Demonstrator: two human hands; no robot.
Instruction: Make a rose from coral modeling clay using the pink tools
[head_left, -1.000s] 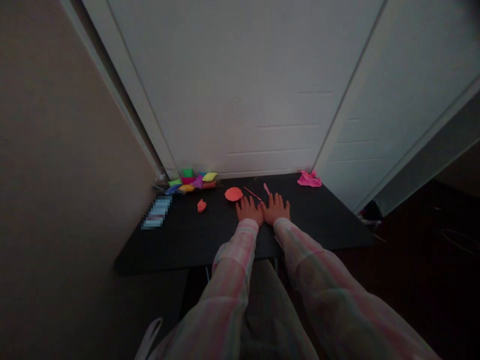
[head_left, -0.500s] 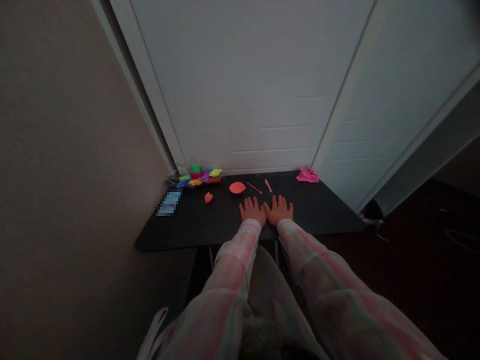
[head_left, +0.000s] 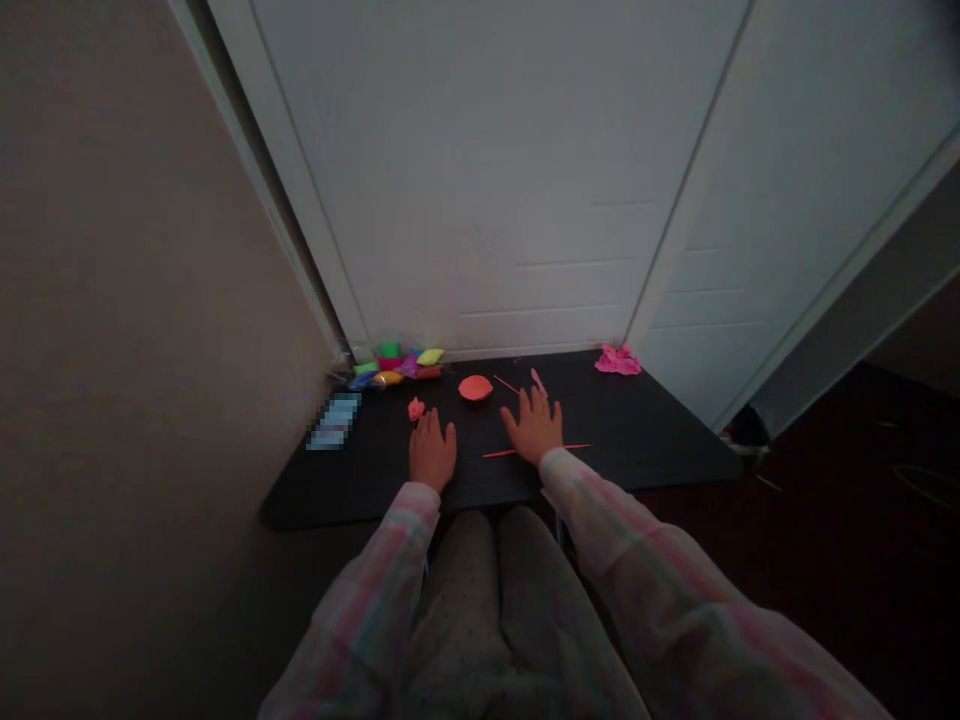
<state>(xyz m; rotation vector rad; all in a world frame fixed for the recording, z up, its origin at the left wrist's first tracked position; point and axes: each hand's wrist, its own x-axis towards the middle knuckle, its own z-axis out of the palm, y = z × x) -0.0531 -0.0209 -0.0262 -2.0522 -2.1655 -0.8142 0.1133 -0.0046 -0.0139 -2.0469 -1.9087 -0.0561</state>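
Observation:
My right hand (head_left: pixel 535 428) lies palm down with its fingers spread, over a long thin orange clay strand (head_left: pixel 499 454) that shows on both sides of it. Further left, my left hand (head_left: pixel 433 455) is flat with fingers extended, its tips close to a small lumpy orange clay piece (head_left: pixel 415 408). Between and beyond the hands sits a shallow orange clay bowl (head_left: pixel 475 388). A thin pink stick (head_left: pixel 505 383) and a pink modelling knife (head_left: pixel 538 381) lie just past my right fingertips.
Several colourful clay packets (head_left: pixel 397 366) are heaped at the back left of the black table (head_left: pixel 645 440). A pixelated pale blue rectangle (head_left: pixel 335 421) lies at the left edge. Crumpled pink material (head_left: pixel 619 360) is at the back right. White panels (head_left: pixel 495 180) rise behind.
My hands were side by side; the left has moved off to the left, toward the small orange piece. The orange strand, hidden under them before, now shows beneath my right hand.

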